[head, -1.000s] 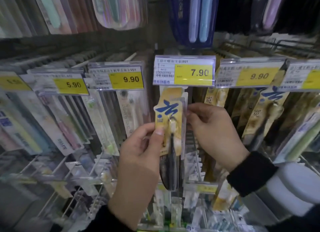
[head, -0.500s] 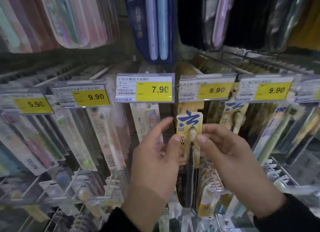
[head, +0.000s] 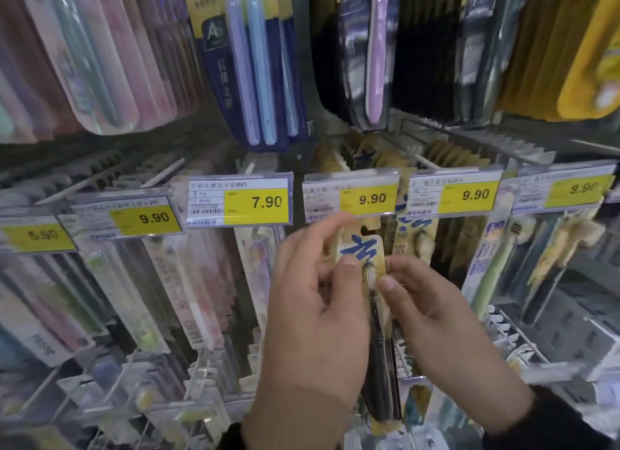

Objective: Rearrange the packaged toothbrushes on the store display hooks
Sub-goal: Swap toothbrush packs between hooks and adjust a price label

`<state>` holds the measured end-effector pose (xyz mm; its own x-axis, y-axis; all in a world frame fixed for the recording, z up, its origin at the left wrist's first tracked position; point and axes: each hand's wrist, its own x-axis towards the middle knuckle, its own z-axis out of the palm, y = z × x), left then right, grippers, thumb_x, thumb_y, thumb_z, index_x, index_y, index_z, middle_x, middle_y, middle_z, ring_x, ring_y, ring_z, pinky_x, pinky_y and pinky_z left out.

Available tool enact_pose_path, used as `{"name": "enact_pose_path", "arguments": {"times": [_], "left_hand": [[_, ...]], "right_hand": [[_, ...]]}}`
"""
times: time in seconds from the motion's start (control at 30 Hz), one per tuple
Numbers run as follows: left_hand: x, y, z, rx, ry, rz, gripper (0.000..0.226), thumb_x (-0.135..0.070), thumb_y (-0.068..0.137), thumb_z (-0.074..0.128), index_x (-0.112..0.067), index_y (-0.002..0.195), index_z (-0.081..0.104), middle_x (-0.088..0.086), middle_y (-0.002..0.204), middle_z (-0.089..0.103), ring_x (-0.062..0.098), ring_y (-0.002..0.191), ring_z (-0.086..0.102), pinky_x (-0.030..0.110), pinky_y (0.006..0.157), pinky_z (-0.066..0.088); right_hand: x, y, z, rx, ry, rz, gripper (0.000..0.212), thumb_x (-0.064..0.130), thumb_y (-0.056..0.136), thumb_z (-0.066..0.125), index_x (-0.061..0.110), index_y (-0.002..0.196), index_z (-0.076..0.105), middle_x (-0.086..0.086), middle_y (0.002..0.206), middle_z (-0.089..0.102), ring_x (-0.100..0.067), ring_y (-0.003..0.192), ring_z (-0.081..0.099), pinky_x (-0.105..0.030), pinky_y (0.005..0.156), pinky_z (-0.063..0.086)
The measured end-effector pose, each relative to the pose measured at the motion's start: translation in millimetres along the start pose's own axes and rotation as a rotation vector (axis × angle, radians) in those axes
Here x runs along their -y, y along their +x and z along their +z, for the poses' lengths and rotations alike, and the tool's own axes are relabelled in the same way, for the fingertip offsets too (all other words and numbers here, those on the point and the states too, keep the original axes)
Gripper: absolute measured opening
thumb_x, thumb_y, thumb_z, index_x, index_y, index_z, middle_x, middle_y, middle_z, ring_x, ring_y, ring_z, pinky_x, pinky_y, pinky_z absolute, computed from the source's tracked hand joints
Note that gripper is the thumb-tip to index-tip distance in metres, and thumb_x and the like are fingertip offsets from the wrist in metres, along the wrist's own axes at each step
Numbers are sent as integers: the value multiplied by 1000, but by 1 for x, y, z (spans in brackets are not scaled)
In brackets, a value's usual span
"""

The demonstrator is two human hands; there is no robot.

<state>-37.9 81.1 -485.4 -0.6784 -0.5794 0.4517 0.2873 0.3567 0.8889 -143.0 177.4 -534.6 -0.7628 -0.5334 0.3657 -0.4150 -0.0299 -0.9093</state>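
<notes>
A packaged toothbrush (head: 364,248), with a yellow card, blue script and a dark handle, is held upright between both hands just under a 9.90 price tag (head: 352,198). My left hand (head: 312,315) pinches its left edge with the thumb on the card front. My right hand (head: 432,312) pinches the right edge near the bristles. The card's hang slot sits just below the tag. More of the same yellow packs (head: 416,238) hang behind and to the right.
Rows of hooks carry other toothbrush packs: clear ones (head: 188,298) at left under the 7.90 tag (head: 240,199) and another 9.90 tag (head: 129,218), blue and black packs (head: 255,64) above. Metal hook rods (head: 516,335) stick out at lower right.
Both hands have carried the yellow pack to the right, from under the 7.90 tag to under the neighbouring 9.90 tag, and lifted it closer to the tag. The view has shifted right too.
</notes>
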Motion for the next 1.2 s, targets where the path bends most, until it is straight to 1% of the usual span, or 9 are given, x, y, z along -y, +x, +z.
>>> {"name": "enact_pose_path", "arguments": {"times": [0.13, 0.23, 0.33, 0.47, 0.7, 0.87, 0.97, 1.07, 1.2], "left_hand": [[-11, 2, 0, -7, -163, -63, 45, -11, 98, 52, -51, 106, 68, -3, 72, 63, 3, 52, 47, 9, 49, 40], [-19, 1, 1, -31, -220, -8, 40, -11, 96, 57, -46, 110, 69, -5, 66, 65, 7, 55, 48, 14, 57, 45], [-28, 3, 5, -24, -270, 49, 47, -14, 83, 52, -42, 119, 63, -14, 76, 69, 8, 70, 59, 29, 79, 48], [-31, 8, 7, -22, -329, 106, 54, -9, 83, 47, -36, 129, 56, -3, 111, 68, 16, 69, 61, 23, 63, 51], [-29, 15, -4, -76, -290, 155, 45, -3, 87, 47, -30, 122, 58, -1, 104, 73, 16, 60, 63, 21, 55, 48], [-33, 19, -8, -69, -283, 155, 42, -8, 83, 46, -29, 117, 62, -3, 107, 75, 16, 57, 60, 20, 52, 48], [-33, 21, -9, -70, -264, 155, 41, -10, 85, 46, -27, 118, 62, -2, 108, 75, 17, 57, 59, 20, 50, 47], [-34, 20, -8, -93, -262, 153, 36, -12, 87, 46, -25, 116, 65, 0, 108, 75, 19, 56, 58, 22, 48, 46], [-34, 19, -6, -142, -283, 131, 24, -17, 95, 47, -25, 104, 68, 2, 103, 76, 20, 52, 58, 24, 44, 43]], "right_hand": [[-4, -2, -5, 19, 7, 12, 16, 22, 100, 55, 30, 107, 67, 7, 100, 75, -10, 97, 70, -37, 92, 55], [-2, -1, -2, 31, -1, -36, 16, 22, 99, 55, 33, 105, 65, 11, 99, 73, -6, 93, 68, -24, 81, 53], [5, 4, 5, 29, 14, -104, 16, 24, 101, 52, 31, 109, 64, 9, 101, 72, -9, 98, 67, -28, 82, 54], [8, 9, 17, 19, 20, -172, 18, 23, 104, 49, 19, 118, 61, 1, 109, 71, -17, 109, 66, -42, 93, 54], [10, 20, 25, -37, -49, -154, 26, 30, 104, 49, 22, 127, 56, 12, 110, 69, -4, 105, 66, -32, 90, 56], [10, 17, 28, -63, -51, -173, 25, 28, 105, 46, 22, 128, 55, 12, 112, 68, -6, 107, 65, -37, 91, 55], [6, 17, 27, -91, -17, -169, 23, 25, 105, 46, 23, 125, 57, 15, 109, 69, -4, 106, 65, -31, 90, 55], [2, 20, 27, -109, -15, -156, 19, 26, 104, 47, 30, 120, 57, 23, 106, 67, 3, 106, 63, -15, 87, 51], [3, 31, 31, -139, -48, -126, 22, 23, 103, 49, 45, 101, 50, 26, 97, 61, 16, 95, 58, -1, 77, 43]]}}
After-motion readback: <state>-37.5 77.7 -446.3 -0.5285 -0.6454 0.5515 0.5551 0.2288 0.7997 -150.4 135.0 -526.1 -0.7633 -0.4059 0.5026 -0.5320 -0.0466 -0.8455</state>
